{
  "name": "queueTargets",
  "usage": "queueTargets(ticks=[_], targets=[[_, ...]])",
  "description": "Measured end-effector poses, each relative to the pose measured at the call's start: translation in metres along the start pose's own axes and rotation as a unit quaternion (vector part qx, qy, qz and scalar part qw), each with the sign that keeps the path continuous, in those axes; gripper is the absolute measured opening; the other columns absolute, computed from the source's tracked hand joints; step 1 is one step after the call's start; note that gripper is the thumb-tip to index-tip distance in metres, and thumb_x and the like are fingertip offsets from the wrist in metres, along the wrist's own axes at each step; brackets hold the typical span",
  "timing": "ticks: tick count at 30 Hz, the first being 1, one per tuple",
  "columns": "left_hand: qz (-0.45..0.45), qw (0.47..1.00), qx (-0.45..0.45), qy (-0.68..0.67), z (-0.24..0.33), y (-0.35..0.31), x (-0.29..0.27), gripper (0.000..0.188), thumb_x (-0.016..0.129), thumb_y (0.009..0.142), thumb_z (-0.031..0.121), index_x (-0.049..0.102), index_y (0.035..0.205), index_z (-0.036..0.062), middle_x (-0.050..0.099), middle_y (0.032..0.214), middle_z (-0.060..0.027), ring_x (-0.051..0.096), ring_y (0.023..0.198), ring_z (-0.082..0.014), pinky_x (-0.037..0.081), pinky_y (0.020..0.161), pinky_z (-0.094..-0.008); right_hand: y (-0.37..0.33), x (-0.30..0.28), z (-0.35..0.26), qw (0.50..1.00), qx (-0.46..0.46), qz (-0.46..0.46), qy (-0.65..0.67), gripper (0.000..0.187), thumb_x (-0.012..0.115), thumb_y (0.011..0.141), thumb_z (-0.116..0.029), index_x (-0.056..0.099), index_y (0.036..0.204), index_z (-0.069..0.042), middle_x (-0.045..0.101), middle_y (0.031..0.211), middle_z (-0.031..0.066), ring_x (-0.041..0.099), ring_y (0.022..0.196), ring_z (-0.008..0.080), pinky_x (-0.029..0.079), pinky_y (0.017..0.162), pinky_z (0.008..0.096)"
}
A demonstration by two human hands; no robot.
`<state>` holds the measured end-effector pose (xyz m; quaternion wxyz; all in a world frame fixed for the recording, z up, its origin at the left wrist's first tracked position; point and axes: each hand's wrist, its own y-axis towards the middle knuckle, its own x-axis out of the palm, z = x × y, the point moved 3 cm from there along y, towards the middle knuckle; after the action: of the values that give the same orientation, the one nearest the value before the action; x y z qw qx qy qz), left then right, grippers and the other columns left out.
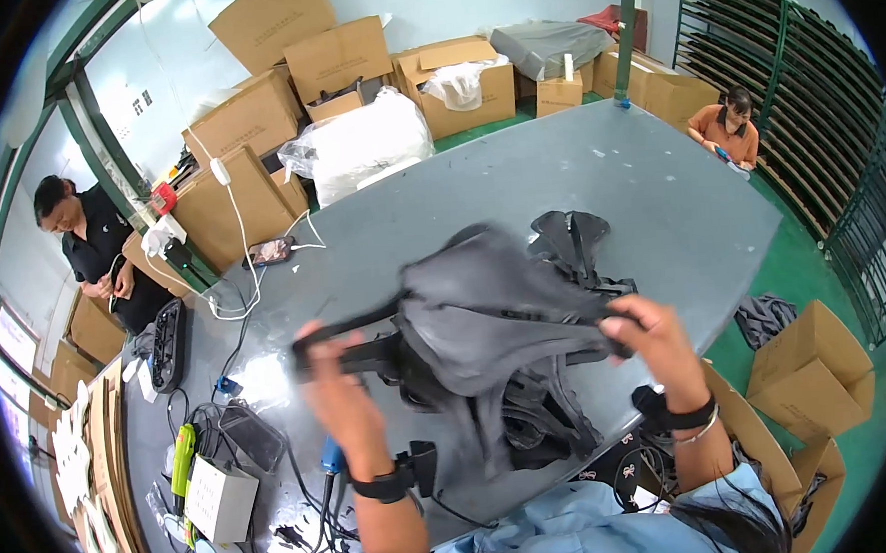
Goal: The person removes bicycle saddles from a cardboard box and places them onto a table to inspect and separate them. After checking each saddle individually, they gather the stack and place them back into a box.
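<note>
A dark grey, soft item with straps, bag-like in shape and blurred by motion, is held stretched above the table in front of me. My left hand grips a strap loop at its left end. On the other side, my right hand pinches its right end between thumb and fingers. Under and in front of it lies a pile of similar black pieces, partly hidden. Just beyond the item, another black winged piece rests on the table. Both wrists wear black bands with small modules.
The grey table carries a phone, a black tray, a yellow-green tool, a white box and tangled cables at left. Cardboard boxes stand at right. One person works at far left, another at far right.
</note>
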<state>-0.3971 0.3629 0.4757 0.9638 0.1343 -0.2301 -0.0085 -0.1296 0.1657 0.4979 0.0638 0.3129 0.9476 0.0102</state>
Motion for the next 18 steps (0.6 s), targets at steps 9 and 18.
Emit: queueTargets(ticks=[9, 18], targets=[[0.105, 0.973, -0.062, -0.195, 0.004, 0.007, -0.054, 0.024, 0.043, 0.096, 0.018, 0.048, 0.11, -0.0007, 0.046, 0.082, -0.0035, 0.05, 0.083, -0.0172, 0.045, 0.09, -0.0456, 0.07, -0.024, 0.059, 0.951, -0.124, 0.08, -0.27, 0.036, 0.066, 0.08, -0.025, 0.058, 0.106, -0.001, 0.061, 0.09, 0.0113, 0.059, 0.076, 0.0225, 0.047, 0.067, 0.0322], [0.083, 0.963, -0.073, -0.245, 0.026, -0.001, -0.064, 0.019, 0.041, 0.097, 0.019, 0.046, 0.094, 0.0007, 0.049, 0.084, -0.0068, 0.051, 0.09, -0.0211, 0.039, 0.098, -0.054, 0.012, 0.113, 0.01, 0.751, -0.433, -0.214, -0.45, 0.041, 0.069, 0.07, -0.014, 0.054, 0.107, -0.007, 0.052, 0.113, 0.0103, 0.047, 0.109, 0.0254, 0.036, 0.085, 0.0372]])
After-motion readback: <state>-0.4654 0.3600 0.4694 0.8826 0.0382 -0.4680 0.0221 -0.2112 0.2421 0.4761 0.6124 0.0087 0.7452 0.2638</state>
